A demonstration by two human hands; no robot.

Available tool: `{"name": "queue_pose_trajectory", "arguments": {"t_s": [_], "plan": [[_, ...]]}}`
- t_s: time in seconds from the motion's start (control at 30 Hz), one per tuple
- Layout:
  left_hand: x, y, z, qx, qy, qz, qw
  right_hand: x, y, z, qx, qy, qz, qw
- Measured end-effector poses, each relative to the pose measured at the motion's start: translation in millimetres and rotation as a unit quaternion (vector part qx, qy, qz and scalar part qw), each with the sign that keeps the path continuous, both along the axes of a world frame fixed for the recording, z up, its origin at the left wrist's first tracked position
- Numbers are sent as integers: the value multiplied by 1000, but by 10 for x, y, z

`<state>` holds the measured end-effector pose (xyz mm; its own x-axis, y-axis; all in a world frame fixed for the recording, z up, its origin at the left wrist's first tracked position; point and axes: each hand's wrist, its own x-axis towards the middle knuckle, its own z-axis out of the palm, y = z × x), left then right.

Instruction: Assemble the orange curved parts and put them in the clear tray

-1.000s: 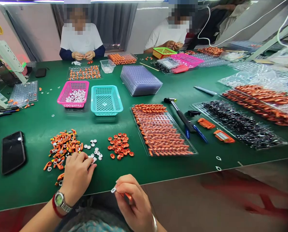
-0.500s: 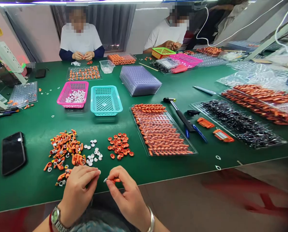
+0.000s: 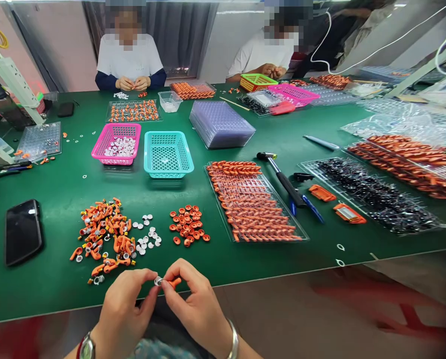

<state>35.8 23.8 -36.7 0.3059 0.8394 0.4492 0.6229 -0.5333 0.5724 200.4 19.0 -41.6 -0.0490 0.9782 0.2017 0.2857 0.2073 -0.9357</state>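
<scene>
A long green table [image 3: 282, 124] was seen filling the room. Behind it, a dark grey curtain [image 3: 178, 35] was hung between pale wall panels [image 3: 230, 40]. The scene was lit brightly from a strip overhead. White cables [image 3: 375, 47] were strung across the upper right.

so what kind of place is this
Probably a small-parts hand-assembly workshop: a long green table, piles of orange parts, filled clear trays, and two other people working opposite.

Left hand [image 3: 127, 309] and right hand [image 3: 196, 306] meet at near table edge [image 3: 282, 271], pinching small orange part [image 3: 174, 282] with white cap [image 3: 157, 280] between fingertips.
</scene>
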Motion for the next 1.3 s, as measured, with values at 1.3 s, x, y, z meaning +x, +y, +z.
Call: {"name": "queue_pose_trajectory", "arguments": {"t_s": [1.3], "plan": [[-24, 47, 129, -451, -506, 46, 734, 210, 9, 549, 94, 166, 113, 975]]}}
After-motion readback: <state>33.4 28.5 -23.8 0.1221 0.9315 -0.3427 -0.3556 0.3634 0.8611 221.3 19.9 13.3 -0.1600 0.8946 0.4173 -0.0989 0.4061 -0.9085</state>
